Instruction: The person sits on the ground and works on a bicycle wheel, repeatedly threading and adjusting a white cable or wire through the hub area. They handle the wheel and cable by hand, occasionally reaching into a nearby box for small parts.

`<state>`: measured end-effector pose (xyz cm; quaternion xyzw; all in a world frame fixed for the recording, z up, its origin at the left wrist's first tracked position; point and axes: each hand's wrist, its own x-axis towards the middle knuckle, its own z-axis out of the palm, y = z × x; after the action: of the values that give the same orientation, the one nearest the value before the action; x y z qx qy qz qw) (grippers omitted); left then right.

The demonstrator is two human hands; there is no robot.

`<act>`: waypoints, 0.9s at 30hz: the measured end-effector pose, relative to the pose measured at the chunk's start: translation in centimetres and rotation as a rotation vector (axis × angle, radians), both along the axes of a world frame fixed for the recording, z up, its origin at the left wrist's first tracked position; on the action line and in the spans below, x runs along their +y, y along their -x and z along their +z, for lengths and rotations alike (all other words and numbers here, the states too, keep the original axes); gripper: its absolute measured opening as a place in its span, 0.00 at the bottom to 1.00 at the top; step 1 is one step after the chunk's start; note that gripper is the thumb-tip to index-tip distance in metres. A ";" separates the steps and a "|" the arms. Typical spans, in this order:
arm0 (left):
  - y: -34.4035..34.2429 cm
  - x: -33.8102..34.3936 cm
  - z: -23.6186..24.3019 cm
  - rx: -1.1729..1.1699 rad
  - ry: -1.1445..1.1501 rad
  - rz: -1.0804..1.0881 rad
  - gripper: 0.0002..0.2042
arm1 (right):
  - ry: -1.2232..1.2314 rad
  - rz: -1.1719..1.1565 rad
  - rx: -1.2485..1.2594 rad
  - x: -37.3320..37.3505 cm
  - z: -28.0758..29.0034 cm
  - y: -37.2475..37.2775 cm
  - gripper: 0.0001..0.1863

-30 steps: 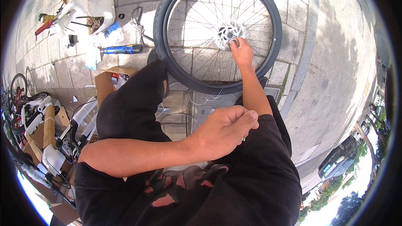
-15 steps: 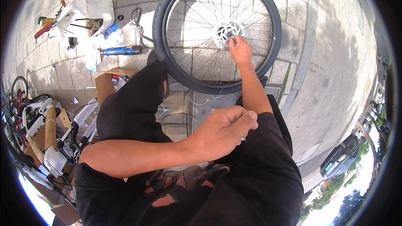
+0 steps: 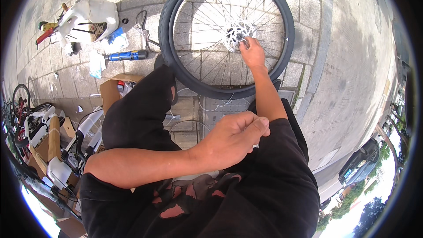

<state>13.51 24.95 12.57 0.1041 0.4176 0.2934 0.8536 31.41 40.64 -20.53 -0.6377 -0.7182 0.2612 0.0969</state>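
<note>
A bicycle wheel with a black tyre lies on the paving in front of me, its silver brake disc facing up around the hub. My right hand reaches into the wheel with thumb and fingers closed at the lower side of the hub; whatever they hold is too small to make out. My left hand is closed in a loose fist above my right thigh, close to my right forearm. A small pale bit shows beneath it, and what it holds is hidden.
Left are a white bundled part, a blue-black cylindrical tool, plastic bags, an open cardboard box and piled bike parts. A grey pavement runs along the right, with a parked car beyond.
Both hands hold almost the same positions, my right fingers shifting slightly at the hub. The whole view has moved a little, so the wheel appears slightly further left.
</note>
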 end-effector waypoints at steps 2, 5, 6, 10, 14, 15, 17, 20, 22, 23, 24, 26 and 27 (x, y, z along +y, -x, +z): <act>0.0 0.0 -0.1 0.002 -0.002 -0.016 0.22 | -0.013 0.017 0.014 0.0 0.0 -0.1 0.14; 0.1 0.0 0.0 0.002 0.000 -0.018 0.22 | -0.030 0.049 -0.028 0.0 -0.1 0.0 0.15; 0.1 0.0 0.0 0.001 0.003 -0.016 0.22 | -0.026 0.057 -0.061 0.1 0.0 0.2 0.16; 0.1 0.1 -0.1 -0.010 -0.003 -0.001 0.22 | 0.088 0.108 -0.209 0.7 1.0 0.8 0.17; 0.3 0.6 0.0 -0.056 0.017 0.062 0.20 | -0.022 0.005 -0.036 0.3 0.3 1.1 0.18; 0.1 0.5 -0.5 -0.087 0.016 0.123 0.21 | -0.014 0.024 -0.041 0.4 0.1 1.1 0.18; 0.1 0.7 -0.7 -0.149 0.031 0.214 0.22 | 0.001 0.064 -0.089 0.7 -0.4 0.7 0.19; 0.6 1.8 -0.8 -0.246 0.058 0.327 0.25 | 0.068 0.005 -0.139 1.0 -0.2 0.2 0.20; 1.0 2.9 -0.7 -0.309 0.042 0.426 0.28 | 0.171 -0.203 -0.067 1.3 0.9 -0.1 0.20; 1.4 3.5 -0.3 -0.315 0.009 0.454 0.32 | 0.214 -0.410 0.274 1.2 2.9 0.5 0.21; 1.9 4.0 0.0 -0.317 -0.007 0.497 0.33 | 0.253 -0.612 0.621 1.3 5.9 1.3 0.21; 3.0 4.9 1.0 -0.310 -0.050 0.589 0.35 | 0.273 -0.632 1.120 0.9 14.2 3.0 0.20; 3.6 5.3 1.3 -0.299 -0.066 0.598 0.37 | 0.206 -0.486 1.248 0.6 17.8 3.3 0.20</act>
<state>9.93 30.23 13.86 -0.0397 0.2899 0.5561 0.7779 28.15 41.25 -2.76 -0.5167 -0.3352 0.6185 0.4880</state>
